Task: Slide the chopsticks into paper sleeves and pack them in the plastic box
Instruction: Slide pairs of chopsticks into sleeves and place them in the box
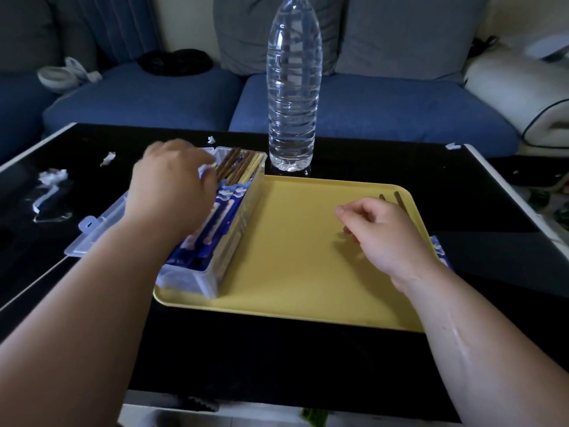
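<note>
Bearing surface: a glossy black table (277, 359) with a pale edge, both bare forearms reaching over its near side.
Tray: a yellow tray (292, 272) lies flat on the table, its long side toward the person.
Right hand: the right hand (388, 235) hovers low over the right part of the tray, fingers loosely curled, forefinger pointing left; whether it grips anything I cannot tell.
Loose chopsticks: two dark chopsticks (398, 198) show only their tips past the knuckles of that hand, near the far right corner of the tray.
Spare sleeve: a blue-and-white paper sleeve (441, 252) peeks out at the right rim of the tray, under the wrist.
Plastic box: a clear plastic box (215, 278) sits on the left end of the tray, its lid (92, 232) folded open onto the table.
Box contents: sleeved chopsticks (228, 204) fill it lengthwise, brown ends bare at the far end.
Left hand: the left hand (172, 192) is over the box, back upward, fingers bent down into the contents; blurred, so a pinch cannot be told.
Litter: white paper scraps (52, 177) lie on the table left of the box.
Bottle: a clear water bottle (292, 87) stands upright just beyond the tray.
Background: a blue sofa (154, 100) with grey cushions (240, 26).
</note>
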